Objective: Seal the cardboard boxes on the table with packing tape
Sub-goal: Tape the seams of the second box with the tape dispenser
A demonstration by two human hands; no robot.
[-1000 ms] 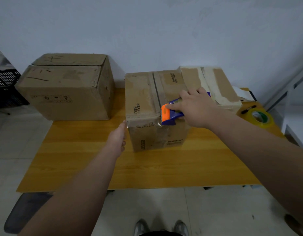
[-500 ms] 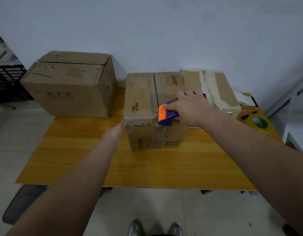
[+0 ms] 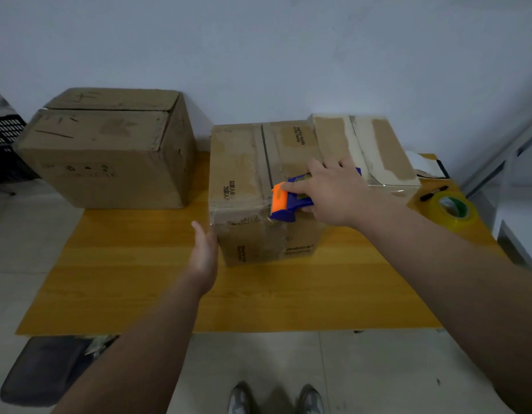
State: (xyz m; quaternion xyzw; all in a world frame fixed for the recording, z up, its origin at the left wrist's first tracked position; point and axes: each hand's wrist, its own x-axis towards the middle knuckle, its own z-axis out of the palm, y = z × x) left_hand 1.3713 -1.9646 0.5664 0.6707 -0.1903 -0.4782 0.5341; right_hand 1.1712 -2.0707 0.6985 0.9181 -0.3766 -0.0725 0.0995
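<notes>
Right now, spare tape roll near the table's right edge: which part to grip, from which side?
Pinch the tape roll by its ring wall from above, on the near side: fingers into the core, thumb on the outer face. It lies flat on the table, hole up, so the core is reachable; the black marker lies just beyond, leaving the near side freer.

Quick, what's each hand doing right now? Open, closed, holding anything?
Left hand: open, fingers straight, at the middle box's left side.
Right hand: gripping the tape dispenser at that box's front top edge.
</notes>
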